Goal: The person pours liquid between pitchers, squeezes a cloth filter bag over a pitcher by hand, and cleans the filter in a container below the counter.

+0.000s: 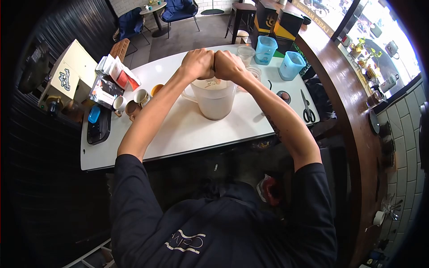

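Side by side, my left hand (199, 62) and my right hand (229, 66) are held over the top of a large translucent plastic pitcher (216, 103). Both have their fingers curled in, with the knuckles facing away. What they grip is hidden behind them. Part of something pale with printed marks (208, 83) shows below the hands at the pitcher's mouth; I cannot tell what it is. The pitcher stands upright on the white table (178, 134), its handle on the left side.
Several mugs (119, 103) and a black scale (100, 127) are on the table's left. On the right are black scissors (308, 110), blue containers (292, 66) and a clear cup (245, 55). A wooden counter (342, 89) runs along the right.
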`<state>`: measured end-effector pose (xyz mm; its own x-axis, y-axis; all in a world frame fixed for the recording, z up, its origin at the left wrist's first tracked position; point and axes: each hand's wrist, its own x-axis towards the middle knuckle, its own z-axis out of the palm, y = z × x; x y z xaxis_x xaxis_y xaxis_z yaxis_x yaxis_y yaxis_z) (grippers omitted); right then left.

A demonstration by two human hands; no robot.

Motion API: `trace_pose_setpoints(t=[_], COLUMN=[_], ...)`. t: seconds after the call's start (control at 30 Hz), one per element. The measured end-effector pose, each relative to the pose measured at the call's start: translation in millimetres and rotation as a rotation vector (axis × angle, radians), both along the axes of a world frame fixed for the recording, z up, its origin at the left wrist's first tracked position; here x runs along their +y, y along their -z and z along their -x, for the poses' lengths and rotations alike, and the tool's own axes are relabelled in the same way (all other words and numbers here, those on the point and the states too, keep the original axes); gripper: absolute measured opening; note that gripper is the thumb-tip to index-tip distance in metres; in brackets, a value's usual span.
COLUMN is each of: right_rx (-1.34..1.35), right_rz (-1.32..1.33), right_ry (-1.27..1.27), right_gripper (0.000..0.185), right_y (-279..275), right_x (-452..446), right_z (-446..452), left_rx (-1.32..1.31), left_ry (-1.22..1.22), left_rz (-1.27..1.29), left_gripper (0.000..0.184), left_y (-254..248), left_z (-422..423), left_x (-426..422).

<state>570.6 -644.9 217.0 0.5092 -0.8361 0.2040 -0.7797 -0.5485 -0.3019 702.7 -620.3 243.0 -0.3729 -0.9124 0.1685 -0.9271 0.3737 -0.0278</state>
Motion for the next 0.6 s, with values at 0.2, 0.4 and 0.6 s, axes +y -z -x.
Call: trace_pose_setpoints(t=[0.2,0.4,0.6], right_rx=[0.053,0.120,0.127], right_rz=[0.213,0.393,0.489], right_ry=[-0.068,-0.120,-0.190], right_gripper=[0.009,0.012,0.018], right_y=[8,12,13], right_x=[0,-2,-9], right_z=[2,-1,0], left_rx=[0.226,0.299,0.422], left_ry=[-0.038,-0.091,-0.093], left_rz=[-0.136,-0.390,-0.480], left_gripper=[0.023,0.034,0.049], left_y=[21,21,32], left_z=[-4,-9,-16], left_x=[-14,-20,-32])
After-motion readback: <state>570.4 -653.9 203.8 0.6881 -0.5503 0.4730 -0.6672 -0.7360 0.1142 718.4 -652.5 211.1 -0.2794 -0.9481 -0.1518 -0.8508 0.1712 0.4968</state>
